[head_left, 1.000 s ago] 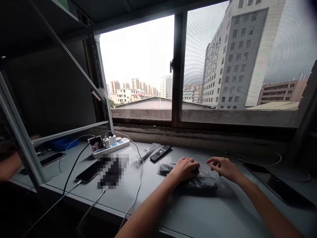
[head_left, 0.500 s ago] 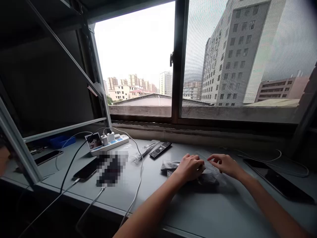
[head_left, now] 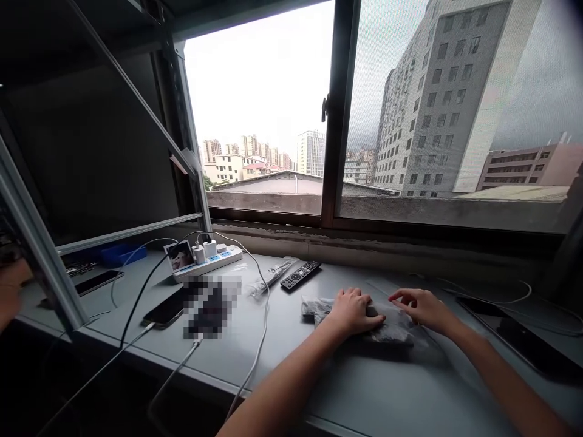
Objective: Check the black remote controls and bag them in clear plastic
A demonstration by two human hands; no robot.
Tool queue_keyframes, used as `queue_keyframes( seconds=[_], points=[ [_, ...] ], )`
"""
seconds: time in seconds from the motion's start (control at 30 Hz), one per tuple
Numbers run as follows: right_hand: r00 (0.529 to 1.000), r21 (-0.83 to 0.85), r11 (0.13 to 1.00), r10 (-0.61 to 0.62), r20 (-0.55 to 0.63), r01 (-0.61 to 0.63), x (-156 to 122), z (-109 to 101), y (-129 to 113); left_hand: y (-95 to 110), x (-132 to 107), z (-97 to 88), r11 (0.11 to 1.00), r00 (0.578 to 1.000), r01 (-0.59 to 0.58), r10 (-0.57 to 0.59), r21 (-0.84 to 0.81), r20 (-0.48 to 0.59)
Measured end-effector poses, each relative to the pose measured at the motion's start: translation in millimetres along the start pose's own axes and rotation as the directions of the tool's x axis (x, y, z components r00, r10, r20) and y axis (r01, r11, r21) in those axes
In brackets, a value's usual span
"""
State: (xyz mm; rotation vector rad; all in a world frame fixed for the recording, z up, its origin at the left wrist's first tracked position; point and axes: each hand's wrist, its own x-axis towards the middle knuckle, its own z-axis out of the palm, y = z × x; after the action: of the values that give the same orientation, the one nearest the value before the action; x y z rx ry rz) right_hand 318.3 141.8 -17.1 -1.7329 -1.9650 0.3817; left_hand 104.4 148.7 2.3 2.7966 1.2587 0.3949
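Dark items in clear plastic bags (head_left: pixel 389 332) lie on the grey tabletop. My left hand (head_left: pixel 353 312) rests over them from above, fingers curled round the plastic and thumb stretched to the right. Its palm hides part of the bags, and what the items are cannot be made out. Just to the right, my right hand (head_left: pixel 421 309) hovers at the edge of the clear plastic, index finger extended and fingers apart, with nothing visible in them. A black remote control (head_left: pixel 300 275) lies behind and to the left of the bags.
A white power strip (head_left: pixel 209 267) with chargers stands back left, its cables trailing over the front edge. A phone (head_left: pixel 168 309) lies plugged in nearby. Another black phone or tablet (head_left: pixel 519 334) lies on the right. A metal shelf post (head_left: pixel 40 237) rises at left.
My left hand's thumb has moved out from its pinch and stretches to the right over the bag. My right hand stays close by. The whole view has shifted slightly.
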Motion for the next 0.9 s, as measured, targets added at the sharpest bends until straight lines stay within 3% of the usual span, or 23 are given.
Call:
queue_keyframes(
  seconds=[0.17, 0.33, 0.43, 0.57, 0.7, 0.77, 0.9],
  points=[
    [1.000, 0.001, 1.000, 0.010, -0.009, -0.010, -2.1, 1.1, 2.3, -1.5, 0.9, 2.9, 0.998, 0.999, 0.041, -0.040, -0.057, 0.025],
    [0.997, 0.007, 0.998, 0.065, -0.036, -0.065, -3.7, 1.5, 10.9, -1.6, -1.2, 5.7, 0.999, 1.000, -0.017, 0.017, -0.037, 0.018],
    [0.978, -0.033, 0.992, 0.112, -0.177, -0.120, -2.1, -2.2, 18.8, -0.9, -1.9, 9.3, 0.999, 0.999, -0.050, 0.050, -0.012, 0.006],
    [0.910, -0.039, 0.967, 0.223, -0.351, -0.252, -2.2, -8.3, 20.9, 0.4, -0.7, 14.2, 0.998, 0.998, -0.056, 0.055, -0.025, -0.023],
    [0.854, -0.025, 0.961, 0.232, -0.467, -0.275, -3.8, -9.4, 19.5, -0.7, 0.5, 14.1, 0.998, 0.993, -0.015, 0.008, -0.057, -0.114],
    [0.850, -0.050, 0.960, 0.220, -0.479, -0.277, -3.4, -7.5, 24.1, -3.3, 0.9, 11.5, 0.999, 0.987, 0.008, -0.015, -0.044, -0.159],
    [0.886, -0.106, 0.953, 0.219, -0.409, -0.284, 1.6, -0.6, 45.9, -11.9, 2.5, 3.6, 0.995, 0.969, 0.097, -0.101, -0.027, -0.225]
  ],
)
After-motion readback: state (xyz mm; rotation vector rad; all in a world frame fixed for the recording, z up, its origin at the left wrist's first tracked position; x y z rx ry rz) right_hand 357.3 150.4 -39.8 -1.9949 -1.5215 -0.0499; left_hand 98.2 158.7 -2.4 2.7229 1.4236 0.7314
